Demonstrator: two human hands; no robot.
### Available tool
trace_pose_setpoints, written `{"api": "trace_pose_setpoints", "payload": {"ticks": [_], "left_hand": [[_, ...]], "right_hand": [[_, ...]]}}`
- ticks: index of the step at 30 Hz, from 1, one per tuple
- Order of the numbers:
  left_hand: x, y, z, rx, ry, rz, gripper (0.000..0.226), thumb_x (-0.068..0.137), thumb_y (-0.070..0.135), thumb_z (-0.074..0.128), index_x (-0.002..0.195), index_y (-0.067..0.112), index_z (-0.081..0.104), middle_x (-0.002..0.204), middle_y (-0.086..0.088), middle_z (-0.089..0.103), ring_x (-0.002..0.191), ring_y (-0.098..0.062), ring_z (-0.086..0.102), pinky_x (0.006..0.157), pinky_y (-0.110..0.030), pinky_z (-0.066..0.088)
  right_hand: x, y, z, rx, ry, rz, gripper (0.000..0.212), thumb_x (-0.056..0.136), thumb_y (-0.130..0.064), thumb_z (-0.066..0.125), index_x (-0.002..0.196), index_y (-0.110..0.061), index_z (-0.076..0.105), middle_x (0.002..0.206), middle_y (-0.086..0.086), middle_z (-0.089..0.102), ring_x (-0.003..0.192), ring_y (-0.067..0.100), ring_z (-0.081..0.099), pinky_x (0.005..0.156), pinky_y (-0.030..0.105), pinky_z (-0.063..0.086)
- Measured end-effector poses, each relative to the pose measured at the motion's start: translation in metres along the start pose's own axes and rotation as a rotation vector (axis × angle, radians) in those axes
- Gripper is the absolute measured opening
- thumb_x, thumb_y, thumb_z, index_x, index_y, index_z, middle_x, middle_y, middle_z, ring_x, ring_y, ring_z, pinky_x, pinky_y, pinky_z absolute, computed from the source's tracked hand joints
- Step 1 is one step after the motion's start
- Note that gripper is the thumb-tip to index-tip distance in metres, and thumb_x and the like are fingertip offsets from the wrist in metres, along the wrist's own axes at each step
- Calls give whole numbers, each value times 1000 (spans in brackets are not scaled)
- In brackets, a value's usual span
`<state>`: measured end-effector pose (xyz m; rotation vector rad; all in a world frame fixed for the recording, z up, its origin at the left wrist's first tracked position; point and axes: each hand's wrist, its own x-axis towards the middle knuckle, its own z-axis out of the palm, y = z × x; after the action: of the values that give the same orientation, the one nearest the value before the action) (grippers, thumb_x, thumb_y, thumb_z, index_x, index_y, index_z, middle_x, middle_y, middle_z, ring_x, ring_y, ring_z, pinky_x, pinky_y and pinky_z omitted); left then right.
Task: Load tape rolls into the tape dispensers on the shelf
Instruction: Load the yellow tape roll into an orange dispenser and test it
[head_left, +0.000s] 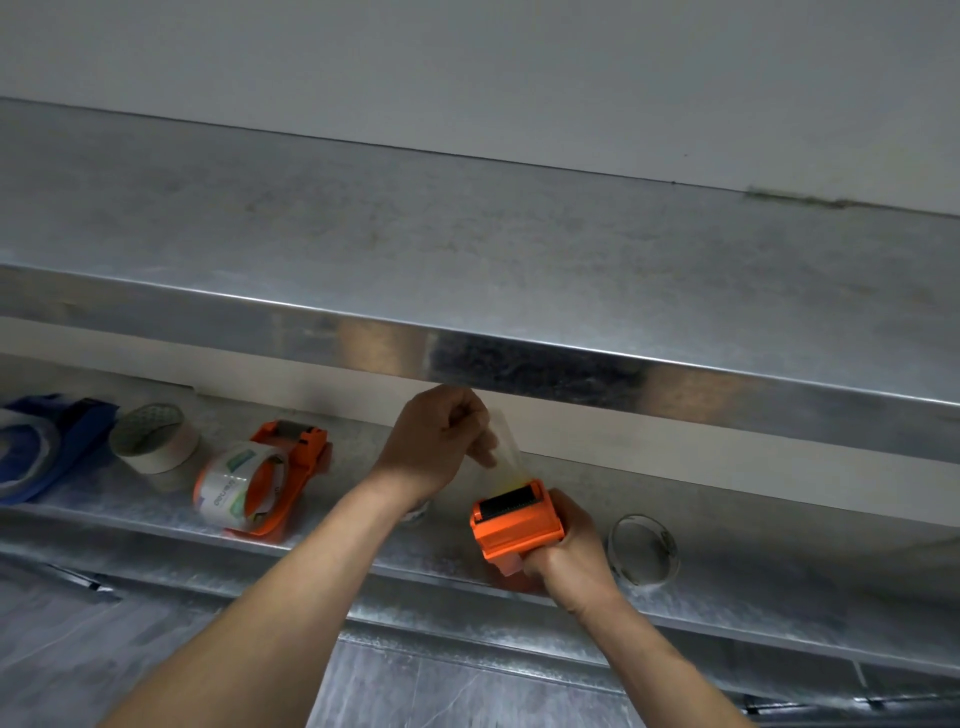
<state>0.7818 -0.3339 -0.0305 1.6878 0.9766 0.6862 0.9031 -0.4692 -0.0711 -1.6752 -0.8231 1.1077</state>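
Two orange tape dispensers show on the lower steel shelf (156, 525), under the upper shelf (519, 249). At far left lies a blue dispenser or roll (36, 447), too blurred to tell which, then a beige tape roll (156, 441) lying flat. Next, the loaded dispenser (270, 478) lies on its side with a clear printed roll (236, 488) seated on it, its head toward the wall.

Mid-frame, the left hand (436, 447) pinches the free end of the clear tape strip (506, 447) between thumb and fingertips, drawing it up and away. The strip runs from the roller of the second dispenser (517, 525), just right of and below that hand. The right hand (566, 556) is closed around this dispenser's body; the handle is hidden. Its long axis runs from the person toward the wall, cutter end pointing away. Threading looks nearly finished.

At far right a clear tape roll (643, 551) stands on edge, near the right hand.
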Motion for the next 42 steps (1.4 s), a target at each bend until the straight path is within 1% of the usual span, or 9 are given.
{"api": "trace_pose_setpoints", "payload": {"ticks": [8, 11, 16, 21, 25, 31, 36, 39, 42], "left_hand": [[2, 0, -10, 39, -13, -18, 20, 96, 5, 52, 80, -1, 62, 68, -4, 73, 62, -25, 73, 74, -42, 60], [-2, 5, -10, 34, -50, 14, 21, 95, 3, 52, 76, 6, 61, 68, -4, 72, 65, -25, 73, 74, -43, 60], [-7, 6, -12, 20, -34, 12, 19, 95, 3, 52, 79, 2, 63, 71, -6, 73, 66, -23, 74, 76, -46, 60], [-11, 14, -12, 33, -81, 44, 19, 94, -1, 52, 79, -2, 63, 72, -8, 73, 67, -24, 73, 77, -46, 59], [-12, 24, -12, 82, -138, 68, 19, 95, 0, 53, 80, 2, 63, 73, -6, 73, 69, -20, 73, 76, -37, 59], [-14, 34, -11, 79, -123, 46, 17, 95, 2, 53, 81, -2, 62, 71, -3, 72, 64, -16, 72, 70, -24, 57], [-18, 45, -9, 85, -176, 41, 17, 95, 4, 53, 83, -1, 63, 77, -7, 73, 67, -15, 71, 72, -24, 57], [-19, 49, -8, 101, -173, 33, 18, 96, 6, 54, 85, -2, 65, 76, -4, 73, 66, -12, 70, 70, -16, 54], [-20, 51, -10, 91, -171, 39, 18, 96, 7, 54, 83, 0, 65, 74, -1, 72, 67, -13, 71, 72, -21, 56]], "right_hand": [[0, 9, 2, 42, 11, 30, 33, 36, 2, 56, 66, -12, 56, 48, -9, 58, 46, 2, 51, 43, 15, 40], [3, 8, 0, 57, 14, 45, 34, 36, 4, 54, 67, -12, 56, 48, -8, 57, 47, 7, 52, 40, 13, 38], [4, 2, -4, 164, 33, 54, 34, 38, 8, 50, 64, -12, 58, 45, -5, 54, 40, 6, 51, 34, 14, 39], [10, 15, -1, 107, 56, 24, 44, 36, 5, 54, 77, -9, 62, 55, -4, 61, 49, 6, 55, 43, 17, 43], [13, 22, -3, 48, 67, -17, 46, 37, 3, 58, 82, -6, 62, 63, -2, 65, 60, 14, 57, 51, 21, 44], [6, 17, -1, 86, 10, -31, 47, 41, 10, 61, 88, 3, 61, 64, 2, 70, 56, 13, 67, 44, 29, 50], [11, 22, -1, 109, 37, -23, 48, 41, 11, 56, 87, -1, 62, 67, 12, 67, 58, 21, 62, 44, 37, 48], [13, 22, -2, 106, 42, -41, 45, 40, 8, 55, 83, -3, 62, 65, 9, 65, 59, 17, 60, 46, 32, 46], [14, 24, -3, 93, 61, -59, 39, 37, 4, 57, 72, -11, 61, 59, -3, 63, 55, 11, 55, 50, 21, 43]]}}
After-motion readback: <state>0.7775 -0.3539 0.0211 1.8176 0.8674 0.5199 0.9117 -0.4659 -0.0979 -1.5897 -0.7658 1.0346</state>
